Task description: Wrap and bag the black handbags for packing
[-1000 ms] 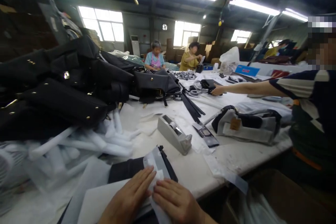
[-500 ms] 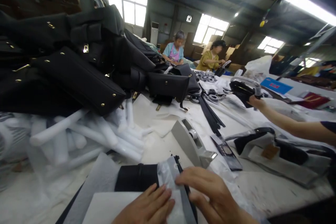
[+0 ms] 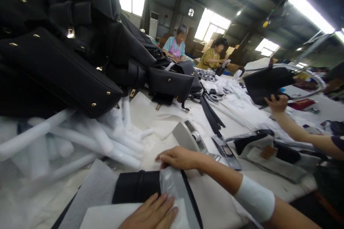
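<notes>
Head view: across the white surface [image 3: 215, 202], a pile of black bags [image 3: 59, 61] fills the far left, with white rolls [image 3: 94, 139] before it. Near the middle lies a black item [image 3: 134, 188], partly under a white sheet [image 3: 104, 218]. A tape dispenser [image 3: 182, 136] stands just beyond the right hand [image 3: 177, 159], crowding that side. On the item's right, a clear plastic strip [image 3: 172, 186] runs near to far; the right hand bends over its far end, grip unclear. The left hand [image 3: 154, 213] lies flat on the sheet, unclenched.

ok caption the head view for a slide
Left hand flat on a white sheet, right hand near the tape dispenser.
</notes>
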A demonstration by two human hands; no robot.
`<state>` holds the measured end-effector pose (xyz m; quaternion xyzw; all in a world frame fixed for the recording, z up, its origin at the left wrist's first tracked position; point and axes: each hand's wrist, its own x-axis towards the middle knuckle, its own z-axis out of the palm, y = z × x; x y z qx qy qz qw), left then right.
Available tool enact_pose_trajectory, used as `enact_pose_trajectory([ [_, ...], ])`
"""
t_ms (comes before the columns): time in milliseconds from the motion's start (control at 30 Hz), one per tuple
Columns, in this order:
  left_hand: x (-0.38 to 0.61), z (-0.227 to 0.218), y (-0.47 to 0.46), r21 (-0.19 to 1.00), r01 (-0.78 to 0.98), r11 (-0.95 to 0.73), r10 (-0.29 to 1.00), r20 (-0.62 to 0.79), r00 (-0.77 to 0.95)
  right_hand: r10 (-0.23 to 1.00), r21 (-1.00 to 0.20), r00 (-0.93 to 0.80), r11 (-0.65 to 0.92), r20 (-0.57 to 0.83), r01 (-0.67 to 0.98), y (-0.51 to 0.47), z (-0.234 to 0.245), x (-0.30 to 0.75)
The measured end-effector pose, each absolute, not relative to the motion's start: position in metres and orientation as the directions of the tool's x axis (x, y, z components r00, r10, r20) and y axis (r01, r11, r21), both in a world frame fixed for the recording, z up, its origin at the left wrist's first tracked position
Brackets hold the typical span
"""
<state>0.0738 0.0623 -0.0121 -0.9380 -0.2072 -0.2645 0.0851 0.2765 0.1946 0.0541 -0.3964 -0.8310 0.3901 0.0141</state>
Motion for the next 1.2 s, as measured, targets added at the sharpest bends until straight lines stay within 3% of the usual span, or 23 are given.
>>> enact_pose_trajectory([
  [167, 0.073, 0.0, 0.053, -0.032, 0.463, -0.886, 0.406, 0.43, 0.806, 0.959, -0.697, -0.279, 0.17, -0.046, 0.697, 0.126, 0.055, 0.322],
  [233, 0.073, 0.002, 0.052, -0.021, 0.452, -0.892, 0.401, 0.427, 0.811, 0.992, -0.737, -0.111, 0.12, 0.061, 0.665, 0.074, 0.054, 0.34],
  [300, 0.073, 0.003, 0.052, -0.004, 0.443, -0.896, 0.402, 0.416, 0.816, 0.981, -0.77, -0.045, 0.176, 0.188, 0.613, 0.022, 0.05, 0.349],
  [467, 0.072, 0.003, 0.052, 0.086, 0.469, -0.879, 0.461, 0.405, 0.79, 0.857, -0.682, -0.256, 0.512, 0.448, 0.522, -0.041, 0.04, 0.339],
  [733, 0.068, 0.011, 0.049, 0.288, 0.489, -0.823, 0.563, 0.311, 0.766, 0.731, -0.472, -0.369, 0.664, 0.573, 0.58, -0.028, 0.031, 0.325],
  [967, 0.065, 0.027, 0.042, 0.338, 0.464, -0.819, 0.548, 0.218, 0.808, 0.781, -0.43, -0.428, 0.613, 0.454, 0.663, -0.022, 0.046, 0.323],
  [1100, 0.068, 0.027, 0.041, 0.325, 0.45, -0.832, 0.531, 0.231, 0.815, 0.762, -0.2, -0.54, 0.627, 0.359, 0.752, -0.015, 0.056, 0.319],
  [1200, 0.069, 0.026, 0.04, 0.319, 0.446, -0.836, 0.525, 0.227, 0.82, 0.704, -0.027, -0.604, 0.659, 0.375, 0.751, -0.013, 0.053, 0.315],
])
